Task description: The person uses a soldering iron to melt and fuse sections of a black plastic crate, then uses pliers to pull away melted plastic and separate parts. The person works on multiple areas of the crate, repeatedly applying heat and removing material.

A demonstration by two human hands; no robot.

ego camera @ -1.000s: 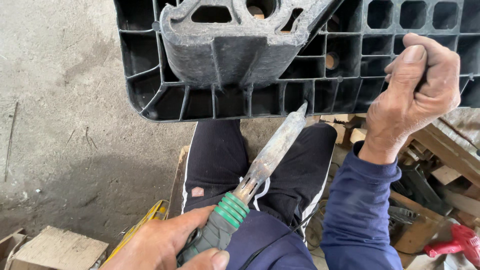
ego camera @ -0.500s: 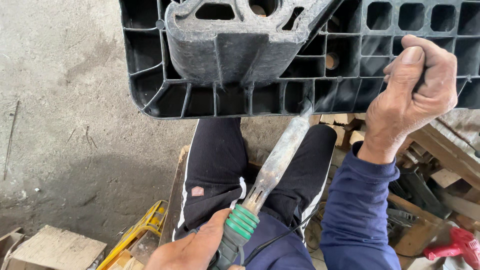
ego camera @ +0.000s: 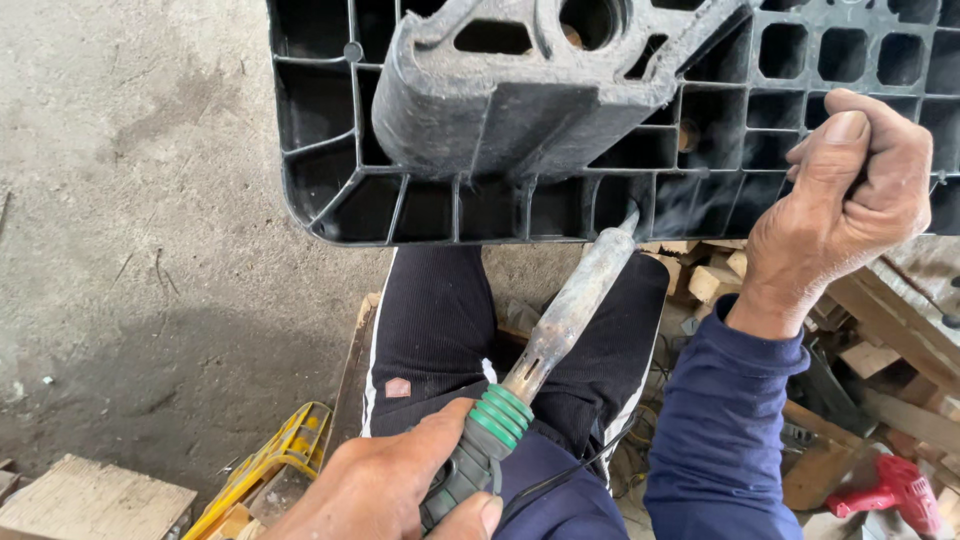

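A black plastic pallet (ego camera: 400,200), underside up with its ribbed grid and a raised block foot (ego camera: 520,90), fills the top of the view above my knees. My left hand (ego camera: 390,495) grips the green-ringed handle of a rusty soldering iron (ego camera: 570,310). Its tip touches the pallet's near edge rib, and thin smoke rises there. My right hand (ego camera: 850,200) is clenched around the pallet's grid at the right, holding it.
Grey concrete floor (ego camera: 150,250) lies to the left. A wooden block (ego camera: 90,500) and a yellow tool (ego camera: 270,465) sit at the lower left. Wood scraps (ego camera: 710,280) and planks lie at the right, with a red power tool (ego camera: 890,490) in the lower right corner.
My left hand has pushed the soldering iron up and forward until its tip reaches the pallet's edge rib. Smoke appears there. My right hand keeps its grip.
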